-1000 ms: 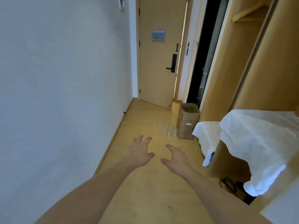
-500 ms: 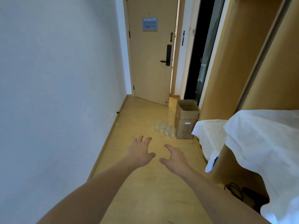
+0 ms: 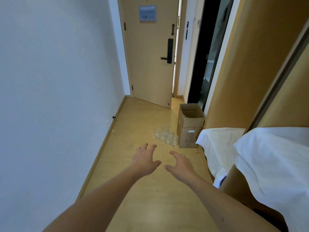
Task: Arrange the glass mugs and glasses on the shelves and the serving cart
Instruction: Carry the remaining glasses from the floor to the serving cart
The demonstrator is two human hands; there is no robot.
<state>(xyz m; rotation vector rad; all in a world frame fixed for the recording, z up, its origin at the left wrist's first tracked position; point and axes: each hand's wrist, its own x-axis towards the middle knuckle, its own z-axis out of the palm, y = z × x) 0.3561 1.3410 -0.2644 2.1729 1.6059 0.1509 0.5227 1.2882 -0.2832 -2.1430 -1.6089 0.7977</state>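
Several clear glass mugs and glasses [image 3: 166, 136] stand clustered on the wooden floor beside an open cardboard box [image 3: 189, 126]. My left hand [image 3: 144, 159] and my right hand [image 3: 181, 164] reach forward side by side above the floor, short of the glasses. Both have spread, relaxed fingers and hold nothing. To the right, white cloths cover two wooden surfaces, a lower one [image 3: 217, 148] and a nearer, higher one [image 3: 274, 161].
A narrow hallway runs ahead with a white wall [image 3: 55, 97] on the left and a wooden door [image 3: 150, 52] at the end. Tall wooden panels [image 3: 247, 64] line the right side. A dark doorway [image 3: 205, 52] opens behind the box. A doorstop [image 3: 114, 117] sticks out at the baseboard.
The view has advanced down the hallway and tilted lower; the glasses and box are nearer. Both hands stay outstretched and empty.
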